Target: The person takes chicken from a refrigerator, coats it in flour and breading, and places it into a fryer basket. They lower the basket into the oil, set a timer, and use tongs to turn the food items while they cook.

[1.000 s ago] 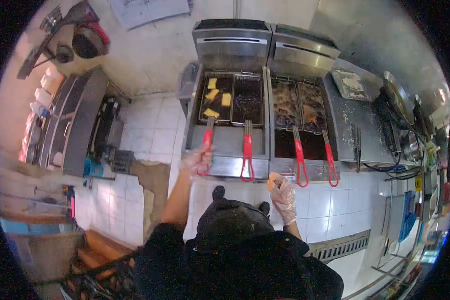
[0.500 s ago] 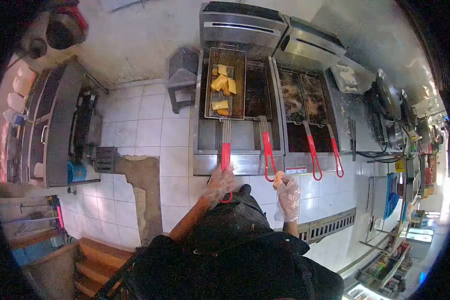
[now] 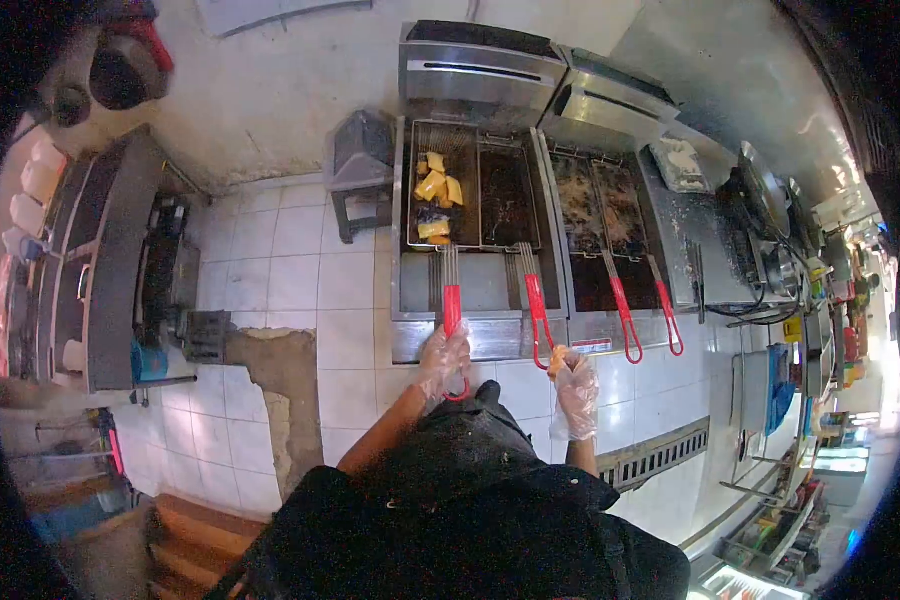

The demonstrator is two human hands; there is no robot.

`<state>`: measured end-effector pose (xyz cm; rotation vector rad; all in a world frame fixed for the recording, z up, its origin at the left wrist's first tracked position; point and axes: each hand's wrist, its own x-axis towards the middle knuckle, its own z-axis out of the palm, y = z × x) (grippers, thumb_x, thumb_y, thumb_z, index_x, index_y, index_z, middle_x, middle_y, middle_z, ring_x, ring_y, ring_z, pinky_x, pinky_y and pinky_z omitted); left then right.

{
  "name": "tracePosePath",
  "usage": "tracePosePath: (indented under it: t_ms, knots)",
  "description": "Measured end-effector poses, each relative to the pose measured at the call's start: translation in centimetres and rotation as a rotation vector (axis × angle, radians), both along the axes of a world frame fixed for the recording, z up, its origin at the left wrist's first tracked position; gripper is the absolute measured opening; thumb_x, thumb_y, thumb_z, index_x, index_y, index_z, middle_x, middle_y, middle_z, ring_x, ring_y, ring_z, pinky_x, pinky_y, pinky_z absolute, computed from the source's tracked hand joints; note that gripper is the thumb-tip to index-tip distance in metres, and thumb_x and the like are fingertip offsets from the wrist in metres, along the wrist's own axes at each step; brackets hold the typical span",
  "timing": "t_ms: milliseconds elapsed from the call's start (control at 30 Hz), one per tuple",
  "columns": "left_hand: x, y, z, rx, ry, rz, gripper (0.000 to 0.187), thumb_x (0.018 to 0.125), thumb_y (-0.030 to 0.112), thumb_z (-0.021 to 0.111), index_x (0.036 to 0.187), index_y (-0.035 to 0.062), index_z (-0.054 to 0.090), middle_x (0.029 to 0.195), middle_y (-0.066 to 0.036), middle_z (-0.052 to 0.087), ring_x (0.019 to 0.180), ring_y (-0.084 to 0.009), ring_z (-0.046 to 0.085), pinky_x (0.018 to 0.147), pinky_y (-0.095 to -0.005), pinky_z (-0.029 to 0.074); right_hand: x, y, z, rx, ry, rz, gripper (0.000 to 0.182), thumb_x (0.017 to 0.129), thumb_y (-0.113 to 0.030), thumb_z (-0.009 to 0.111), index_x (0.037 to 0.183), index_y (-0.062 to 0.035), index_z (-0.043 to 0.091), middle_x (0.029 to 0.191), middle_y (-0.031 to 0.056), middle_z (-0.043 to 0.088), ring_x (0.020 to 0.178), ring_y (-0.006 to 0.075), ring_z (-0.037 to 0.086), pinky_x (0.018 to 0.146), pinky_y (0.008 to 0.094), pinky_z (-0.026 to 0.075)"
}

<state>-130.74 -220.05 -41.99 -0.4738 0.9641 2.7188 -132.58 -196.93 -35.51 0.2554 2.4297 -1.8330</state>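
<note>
Lowered since a moment ago, our frying basket (image 3: 446, 140) now sits down in the left fryer (image 3: 425, 340), dark oil showing among its yellow pieces (image 3: 432, 188). It lies straight ahead of our left hand (image 3: 444, 362), which is wrapped around the loop end of its red handle (image 3: 452, 305), and ahead and to the left of our right hand (image 3: 576, 390). Both hands wear clear gloves. Our right fingers are curled in, with something peach-coloured (image 3: 560, 358) at the tips; we cannot tell whether it is held. Just beside it is the handle of the 2nd basket (image 3: 508, 195). Beyond, 2 more baskets stand in the right fryer (image 3: 592, 338), then a worktop (image 3: 686, 240) carries a tray (image 3: 678, 165).
</note>
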Motion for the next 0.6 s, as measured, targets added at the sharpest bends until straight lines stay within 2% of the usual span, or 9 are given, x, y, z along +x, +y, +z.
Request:
tracePosePath:
  t_ms: [167, 267, 333, 367, 400, 467, 500, 567, 600]
  knots:
    - [-2.8, -1.5, 0.2, -0.042, -0.118, -0.073, 0.022, 0.084, 0.032, 0.056, 0.085, 0.012, 0.045, 0.052, 0.004, 0.038, 0.042, -0.0097, 0.039, 0.04, -0.0269, 0.036, 0.5, 0.7, 0.5, 0.083, -0.04, -0.042, 0.021, 0.08, -0.018, 0.056, 0.089, 0.0002, 0.059, 0.064, 0.0011, 0.057, 0.059, 0.0068, 0.051, 0.054, 0.0228, 0.042]
    - [-4.9, -3.1, -2.5, 0.385, -0.133, -0.055, 0.019, 0.082, 0.031, 0.058, 0.08, 0.0148, 0.048, 0.054, 0.007, 0.038, 0.044, -0.0094, 0.038, 0.042, -0.0269, 0.035, 1.0, 3.2, -3.8, 0.25, -0.106, -0.116, 0.022, 0.079, -0.016, 0.055, 0.092, 0.0021, 0.056, 0.072, 0.0038, 0.058, 0.061, 0.0085, 0.054, 0.055, 0.0231, 0.045]
    - [-6.0, -3.8, -6.6, 0.053, -0.049, 0.026, 0.016, 0.084, 0.028, 0.056, 0.077, 0.0154, 0.048, 0.056, 0.006, 0.039, 0.044, -0.0094, 0.037, 0.042, -0.0268, 0.035, 1.7, 4.6, -7.0, 0.282, -0.09, -0.16, 0.023, 0.078, -0.018, 0.056, 0.09, 0.0017, 0.056, 0.072, 0.0061, 0.06, 0.06, 0.011, 0.055, 0.055, 0.0237, 0.045]
    - [-7.1, -4.3, -5.1, -0.121, -0.163, -0.059, 0.016, 0.084, 0.028, 0.055, 0.078, 0.0149, 0.048, 0.057, 0.005, 0.04, 0.045, -0.0094, 0.038, 0.043, -0.0264, 0.035, 1.8, 4.3, -3.8, 0.316, -0.174, -0.101, 0.022, 0.077, -0.019, 0.055, 0.088, -0.0003, 0.058, 0.074, 0.0087, 0.062, 0.066, 0.0162, 0.059, 0.06, 0.0282, 0.046]
    - [-8.7, -4.7, -3.3, -0.308, -0.257, -0.143, 0.017, 0.084, 0.029, 0.055, 0.079, 0.0145, 0.048, 0.058, 0.004, 0.041, 0.046, -0.0095, 0.038, 0.044, -0.026, 0.036, 2.1, 4.9, -5.8, 0.29, -0.171, -0.204, 0.022, 0.077, -0.019, 0.055, 0.088, -0.0003, 0.058, 0.074, 0.0087, 0.062, 0.066, 0.0162, 0.059, 0.06, 0.0282, 0.046]
    - [-10.9, -6.6, -4.7, -0.261, -0.088, -0.155, 0.018, 0.085, 0.031, 0.055, 0.081, 0.014, 0.05, 0.06, 0.002, 0.043, 0.049, -0.0087, 0.041, 0.045, -0.0238, 0.038, 2.8, 6.5, -13.0, 0.504, -0.337, -0.269, 0.022, 0.075, -0.022, 0.056, 0.087, -0.0047, 0.06, 0.078, 0.0082, 0.063, 0.075, 0.0222, 0.061, 0.068, 0.0334, 0.047]
    - [-11.1, -6.7, -4.9, -0.325, -0.013, -0.139, 0.019, 0.085, 0.032, 0.054, 0.079, 0.014, 0.049, 0.061, 0.002, 0.044, 0.05, -0.0084, 0.042, 0.044, -0.0228, 0.038, 4.1, 7.5, -15.6, 0.468, -0.341, -0.359, 0.022, 0.075, -0.022, 0.056, 0.087, -0.0047, 0.06, 0.078, 0.0082, 0.063, 0.075, 0.0222, 0.061, 0.068, 0.0334, 0.047]
    - [-11.0, -7.1, -3.5, -0.422, 0.017, -0.226, 0.024, 0.085, 0.034, 0.053, 0.073, 0.0139, 0.048, 0.06, 0.002, 0.044, 0.049, -0.008, 0.042, 0.042, -0.0214, 0.037, 8.6, 10.4, -20.7, 1.008, -0.223, 0.172, 0.025, 0.073, -0.027, 0.057, 0.088, -0.0082, 0.06, 0.083, 0.0066, 0.064, 0.081, 0.0261, 0.06, 0.074, 0.0366, 0.046]
    - [-10.2, -7.2, -3.6, -0.471, -0.028, -0.325, 0.027, 0.085, 0.035, 0.053, 0.07, 0.0137, 0.047, 0.058, 0.002, 0.044, 0.048, -0.0079, 0.041, 0.04, -0.021, 0.036, 12.5, 11.6, -27.2, 0.991, -0.253, 0.077, 0.025, 0.073, -0.027, 0.057, 0.088, -0.0082, 0.06, 0.083, 0.0066, 0.064, 0.081, 0.0261, 0.06, 0.074, 0.0366, 0.046]
